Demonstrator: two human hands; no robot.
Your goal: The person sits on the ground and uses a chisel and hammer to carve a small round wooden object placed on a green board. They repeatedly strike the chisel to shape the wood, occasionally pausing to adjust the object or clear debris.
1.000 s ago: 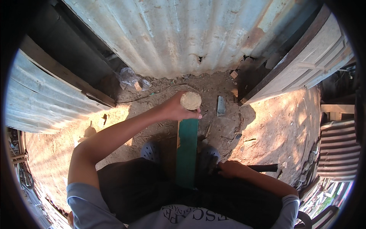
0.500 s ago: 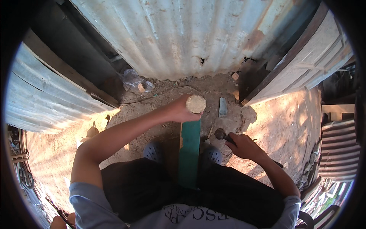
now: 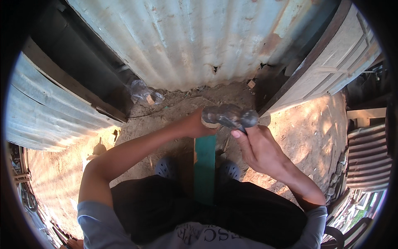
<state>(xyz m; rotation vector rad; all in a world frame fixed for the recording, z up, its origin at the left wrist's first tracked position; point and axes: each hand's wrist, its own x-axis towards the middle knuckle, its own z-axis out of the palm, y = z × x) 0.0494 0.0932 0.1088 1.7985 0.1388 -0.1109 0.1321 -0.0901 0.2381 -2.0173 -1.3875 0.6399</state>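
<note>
My left hand (image 3: 194, 123) grips a round wooden piece (image 3: 209, 126), whose pale end is now mostly hidden by a hammer head (image 3: 228, 114), at the top of an upright green board (image 3: 204, 162) between my legs. The dark metal head lies over that end, touching it or just above; I cannot tell which. My right hand (image 3: 259, 153) is closed on the hammer's handle, thumb toward the head. My feet, in grey perforated clogs (image 3: 165, 167), stand either side of the board.
Corrugated metal sheets (image 3: 199, 45) stand ahead and at the left (image 3: 49, 112). A wooden door panel (image 3: 315, 74) leans at the right, near stacked corrugated metal (image 3: 367, 157). On the dirt lie a clear plastic bag (image 3: 141, 91) and a small wood offcut (image 3: 251, 84). Bare skin shows at the lower left edge.
My right hand has risen from beside my right thigh, bringing the hammer up and left over the round piece. My left hand stayed on that piece, shifting slightly right.
</note>
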